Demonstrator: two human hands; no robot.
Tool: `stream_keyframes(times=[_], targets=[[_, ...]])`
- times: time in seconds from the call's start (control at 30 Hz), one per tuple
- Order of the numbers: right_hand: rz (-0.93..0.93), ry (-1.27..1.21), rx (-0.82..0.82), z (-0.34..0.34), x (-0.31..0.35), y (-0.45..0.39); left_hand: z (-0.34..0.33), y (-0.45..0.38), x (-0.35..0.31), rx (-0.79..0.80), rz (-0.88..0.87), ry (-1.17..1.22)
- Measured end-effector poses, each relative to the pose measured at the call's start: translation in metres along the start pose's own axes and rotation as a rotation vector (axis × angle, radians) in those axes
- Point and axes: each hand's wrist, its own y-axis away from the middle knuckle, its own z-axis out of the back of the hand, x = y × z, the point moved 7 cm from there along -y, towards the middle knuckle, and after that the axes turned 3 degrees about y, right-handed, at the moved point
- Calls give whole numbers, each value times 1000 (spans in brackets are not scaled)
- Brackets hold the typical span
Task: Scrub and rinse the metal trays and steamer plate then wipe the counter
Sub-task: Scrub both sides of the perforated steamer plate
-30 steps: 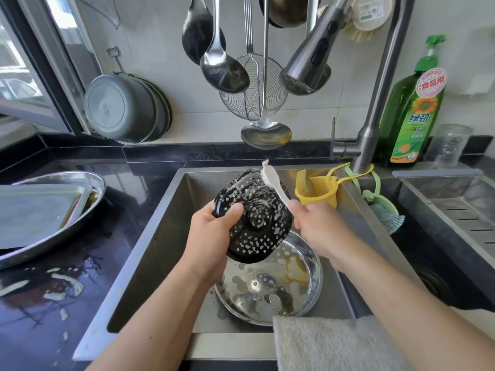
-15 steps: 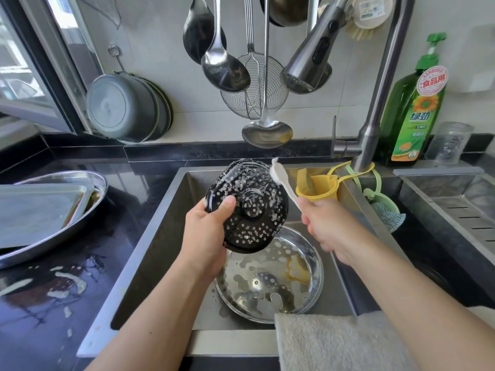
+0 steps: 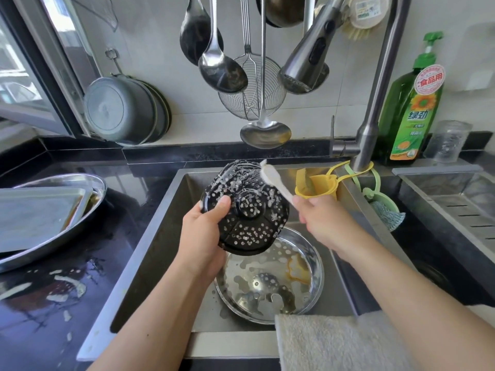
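Observation:
My left hand (image 3: pixel 205 231) grips the lower left rim of a black perforated steamer plate (image 3: pixel 254 218), held tilted above the sink and speckled with foam. My right hand (image 3: pixel 321 220) holds a white brush (image 3: pixel 273 180) by its handle, with the brush head against the plate's upper right edge. Below them a round metal tray (image 3: pixel 308 290) lies in the sink with suds and a yellowish smear. A rectangular metal tray (image 3: pixel 32 212) rests inside an oval metal tray (image 3: pixel 88 183) on the black counter at the left.
The faucet head (image 3: pixel 305 65) hangs above the sink (image 3: pixel 160 236). Ladles and a wire skimmer (image 3: pixel 251 97) dangle from the wall. A green soap bottle (image 3: pixel 412 108) stands at back right. A towel (image 3: pixel 334 341) drapes the sink's front edge. Foam spots mark the counter (image 3: pixel 53 298).
Both hands lifted the steamer plate a little and tilted it. The brush head slid up from the plate's middle to its upper right edge.

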Motion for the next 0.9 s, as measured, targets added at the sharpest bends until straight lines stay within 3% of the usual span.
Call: stream_keyframes(times=[0.17, 0.3, 0.47, 0.63, 0.9], targets=[[103, 82, 31, -6, 4, 4, 1, 0, -1, 8, 20, 38], [29, 19, -25, 8, -1, -1, 1, 0, 1, -7, -9, 2], [135, 44, 114, -25, 14, 19, 2, -3, 0, -31, -48, 5], [75, 26, -6, -15, 11, 11, -3, -2, 4, 7, -42, -23], [92, 113, -31, -23, 12, 5, -2, -3, 3, -28, -38, 111]])
